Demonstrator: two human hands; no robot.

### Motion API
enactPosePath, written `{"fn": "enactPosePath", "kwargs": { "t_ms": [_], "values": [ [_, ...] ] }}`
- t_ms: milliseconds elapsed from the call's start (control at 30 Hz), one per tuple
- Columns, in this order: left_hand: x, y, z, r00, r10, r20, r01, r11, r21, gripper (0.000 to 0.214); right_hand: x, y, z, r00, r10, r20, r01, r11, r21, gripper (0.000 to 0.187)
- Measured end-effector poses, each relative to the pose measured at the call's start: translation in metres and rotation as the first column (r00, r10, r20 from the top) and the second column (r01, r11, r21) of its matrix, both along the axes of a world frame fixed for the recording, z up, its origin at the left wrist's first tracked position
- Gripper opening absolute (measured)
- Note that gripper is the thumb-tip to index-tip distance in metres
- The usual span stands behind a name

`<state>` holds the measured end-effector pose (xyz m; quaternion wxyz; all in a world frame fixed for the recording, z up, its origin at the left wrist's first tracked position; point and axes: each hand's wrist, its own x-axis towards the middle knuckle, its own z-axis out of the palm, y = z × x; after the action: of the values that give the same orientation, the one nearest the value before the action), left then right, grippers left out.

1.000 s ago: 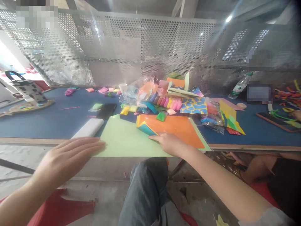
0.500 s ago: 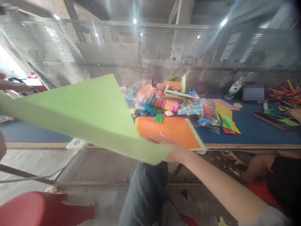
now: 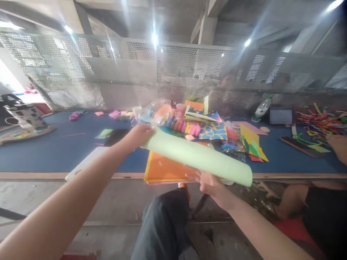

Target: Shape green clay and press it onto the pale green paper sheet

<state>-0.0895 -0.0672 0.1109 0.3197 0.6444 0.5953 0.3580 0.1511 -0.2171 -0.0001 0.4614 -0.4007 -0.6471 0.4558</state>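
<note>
A light green sheet (image 3: pixel 197 155) hangs in the air above the table's front edge, curled into a long band slanting down to the right. My left hand (image 3: pixel 139 134) grips its upper left end, fingers closed round it. My right hand (image 3: pixel 210 182) supports its lower right part from beneath, fingers curled under the sheet. Below the sheet an orange sheet (image 3: pixel 165 168) lies flat on the blue table (image 3: pixel 54 151), overhanging the wooden front edge a little.
A heap of coloured clay sticks, bags and paper scraps (image 3: pixel 189 121) fills the table's middle. A water bottle (image 3: pixel 260 108), a black phone (image 3: pixel 115 136), a white box (image 3: pixel 86 162) and pipe cleaners (image 3: pixel 322 119) lie about. Another person's hand (image 3: pixel 337 144) rests at far right. A perforated metal screen (image 3: pixel 135 72) backs the table.
The green sheet, flat on the table a second ago, was lifted and swung up, and now is curled between both hands. The orange sheet beneath is uncovered.
</note>
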Motion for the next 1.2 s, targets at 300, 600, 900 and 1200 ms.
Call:
{"fn": "enactPosePath", "kwargs": {
  "t_ms": [300,600,900,1200],
  "values": [
    [-0.003,-0.004,-0.053,0.890,0.191,0.415,-0.001,0.909,-0.417,0.010,0.019,0.029,0.008,0.785,-0.295,-0.545,0.153,0.944,-0.291,0.052],
    [-0.020,-0.022,-0.030,0.691,0.241,0.682,0.173,0.860,-0.480,0.007,0.031,0.048,0.050,0.805,-0.227,-0.548,0.097,0.962,-0.255,0.032],
    [-0.012,-0.032,0.014,0.569,-0.059,0.820,0.276,0.953,-0.123,0.018,0.025,0.052,0.130,0.767,-0.211,-0.606,0.417,0.882,0.220,0.017],
    [0.047,-0.001,-0.038,0.922,-0.386,-0.004,0.376,0.896,0.236,0.030,0.104,0.037,0.165,0.650,-0.300,-0.698,0.646,0.703,0.299,0.049]
  ]
}}
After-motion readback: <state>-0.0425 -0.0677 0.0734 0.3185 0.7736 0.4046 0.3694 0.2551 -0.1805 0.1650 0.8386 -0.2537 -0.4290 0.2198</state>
